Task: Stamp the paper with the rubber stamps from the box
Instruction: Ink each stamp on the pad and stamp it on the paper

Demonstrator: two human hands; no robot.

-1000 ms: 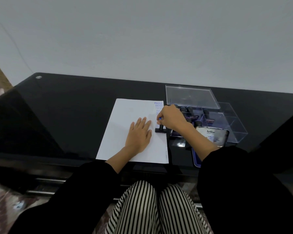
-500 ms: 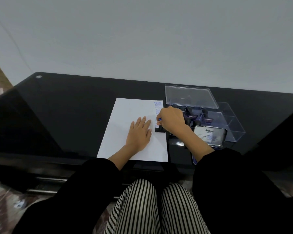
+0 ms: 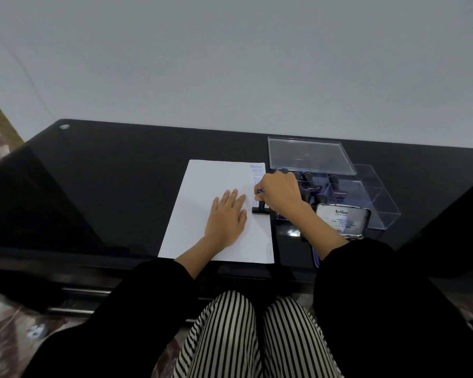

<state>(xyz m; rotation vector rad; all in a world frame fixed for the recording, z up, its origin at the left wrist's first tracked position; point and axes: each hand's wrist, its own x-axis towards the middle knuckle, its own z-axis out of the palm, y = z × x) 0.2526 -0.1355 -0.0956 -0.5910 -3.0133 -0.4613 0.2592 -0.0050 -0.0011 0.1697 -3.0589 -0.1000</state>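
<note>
A white sheet of paper (image 3: 202, 192) lies on the black glass table (image 3: 107, 186), with several blue stamp marks (image 3: 256, 170) down its right edge. My left hand (image 3: 227, 216) rests flat on the paper, fingers spread. My right hand (image 3: 280, 193) grips a black rubber stamp (image 3: 260, 209) whose base sits on the paper's right edge below the marks. A clear plastic box (image 3: 380, 203) to the right holds several more black stamps (image 3: 310, 177).
The box's clear lid (image 3: 309, 154) lies behind the box. An open Artline ink pad (image 3: 343, 219) sits right of my right forearm, near the table's front edge. A grey wall rises behind the table. My striped knees are below the front edge.
Both hands and the stamp stay in nearly the same place on the paper. The view has shifted only slightly.
</note>
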